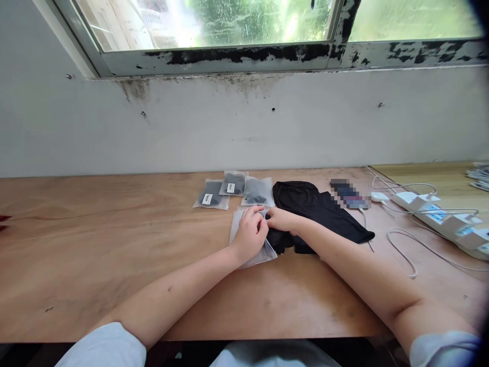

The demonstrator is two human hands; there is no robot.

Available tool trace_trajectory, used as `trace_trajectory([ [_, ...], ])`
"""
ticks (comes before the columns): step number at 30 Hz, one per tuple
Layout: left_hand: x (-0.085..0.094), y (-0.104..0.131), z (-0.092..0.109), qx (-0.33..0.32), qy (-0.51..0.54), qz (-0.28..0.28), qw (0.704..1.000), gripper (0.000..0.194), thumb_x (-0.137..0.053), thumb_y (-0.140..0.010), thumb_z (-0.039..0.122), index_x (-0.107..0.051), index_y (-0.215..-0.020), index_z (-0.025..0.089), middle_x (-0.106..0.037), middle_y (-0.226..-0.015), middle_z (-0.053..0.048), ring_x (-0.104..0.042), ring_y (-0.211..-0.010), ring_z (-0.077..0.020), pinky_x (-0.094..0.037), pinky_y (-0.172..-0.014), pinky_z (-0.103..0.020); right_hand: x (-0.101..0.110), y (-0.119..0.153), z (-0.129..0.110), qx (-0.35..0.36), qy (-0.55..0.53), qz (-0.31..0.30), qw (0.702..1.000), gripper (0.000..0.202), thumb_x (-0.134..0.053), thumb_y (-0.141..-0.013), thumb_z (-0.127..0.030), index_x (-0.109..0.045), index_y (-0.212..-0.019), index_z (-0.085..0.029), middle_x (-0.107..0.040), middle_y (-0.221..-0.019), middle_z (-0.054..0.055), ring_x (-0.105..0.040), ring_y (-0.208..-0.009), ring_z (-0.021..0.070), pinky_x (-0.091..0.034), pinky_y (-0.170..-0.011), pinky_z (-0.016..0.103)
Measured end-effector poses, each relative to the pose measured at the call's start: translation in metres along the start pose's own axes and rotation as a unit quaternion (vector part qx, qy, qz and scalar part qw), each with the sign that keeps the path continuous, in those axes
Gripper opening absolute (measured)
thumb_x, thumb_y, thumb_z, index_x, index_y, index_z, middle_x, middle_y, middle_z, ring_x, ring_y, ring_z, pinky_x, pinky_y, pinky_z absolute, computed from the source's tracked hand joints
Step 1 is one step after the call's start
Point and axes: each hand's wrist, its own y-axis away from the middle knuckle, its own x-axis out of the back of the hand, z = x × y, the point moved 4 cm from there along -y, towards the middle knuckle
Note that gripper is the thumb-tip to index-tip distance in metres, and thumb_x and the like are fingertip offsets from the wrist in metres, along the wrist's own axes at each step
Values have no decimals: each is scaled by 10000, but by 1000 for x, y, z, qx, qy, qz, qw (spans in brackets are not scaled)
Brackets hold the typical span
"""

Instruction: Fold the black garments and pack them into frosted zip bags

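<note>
A frosted plastic bag (260,258) lies on the wooden table in front of me. My left hand (250,235) rests over it, fingers curled around its upper edge. Close beside it, my right hand (283,220) has its fingers closed on black fabric (280,239) at the bag's mouth; the fingertips are partly hidden. Touching that spot on the right is a larger heap of black fabric (324,211), partly under my right forearm. Whether the two black pieces are joined, I cannot tell.
Behind my hands lie filled frosted bags: one with a label (211,194), another labelled bag (234,183) and a bag without a visible label (258,191). At right are a phone (348,194), a white power strip (439,214) with chargers and loose white cables (401,232).
</note>
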Motion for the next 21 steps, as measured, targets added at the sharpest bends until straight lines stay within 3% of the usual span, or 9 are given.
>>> trace_trajectory([
  [3, 0, 3, 2, 6, -3, 12, 1000, 229, -450, -935, 154, -532, -726, 203, -608, -1298, -91, -498, -1323, -249, -419, -1111, -471, -8, -1, 0, -15, -53, 41, 998, 114, -697, -748, -248, -678, -836, -177, -702, -785, 29, -620, -735, 159, -444, -562, 205],
  [6, -2, 7, 5, 8, -17, 16, 1000, 215, -444, -927, 142, -556, -754, 203, -611, -1305, -83, -456, -1363, -263, -391, -1131, -499, -16, 2, -2, -34, -166, 21, 985, 142, -644, -798, -239, -695, -924, -198, -731, -851, 53, -662, -784, 186, -498, -613, 234],
  [9, -2, 11, 9, 13, -31, 34, 999, 232, -437, -928, 140, -549, -734, 203, -598, -1316, -82, -451, -1354, -259, -392, -1127, -492, -23, 6, -9, -1, -242, 25, 970, 200, -596, -821, -216, -702, -991, -207, -739, -902, 57, -678, -850, 198, -528, -677, 254],
  [13, 1, 13, 15, 10, -68, 47, 997, 235, -440, -944, 168, -560, -745, 201, -546, -1383, -81, -438, -1349, -257, -392, -1119, -481, -27, 11, -17, 93, -197, 79, 973, 256, -608, -819, -233, -705, -1054, -198, -737, -994, 48, -659, -965, 215, -532, -784, 286],
  [16, 6, 9, 11, 5, -104, 29, 994, 259, -395, -988, 225, -585, -812, 204, -531, -1407, -93, -421, -1373, -264, -373, -1124, -497, -29, 10, -16, 132, -170, 41, 976, 287, -603, -825, -214, -698, -1096, -211, -735, -1055, 33, -645, -1029, 221, -521, -877, 320],
  [19, 10, 4, 1, -31, -146, 1, 989, 199, -445, -972, 298, -607, -1018, 193, -468, -1483, -140, -392, -1412, -291, -342, -1141, -513, -22, 7, -12, 123, -137, -5, 983, 268, -616, -855, -299, -708, -1092, -212, -735, -1050, 36, -646, -1042, 233, -519, -901, 341],
  [21, 8, 1, -7, -50, -172, -33, 983, 366, -506, -940, 364, -553, -1245, 167, -378, -1563, -170, -315, -1469, -323, -292, -1171, -539, -14, 5, -9, 124, -92, 8, 988, 283, -627, -868, -385, -719, -1076, -217, -733, -1040, 39, -650, -1029, 242, -517, -904, 351],
])
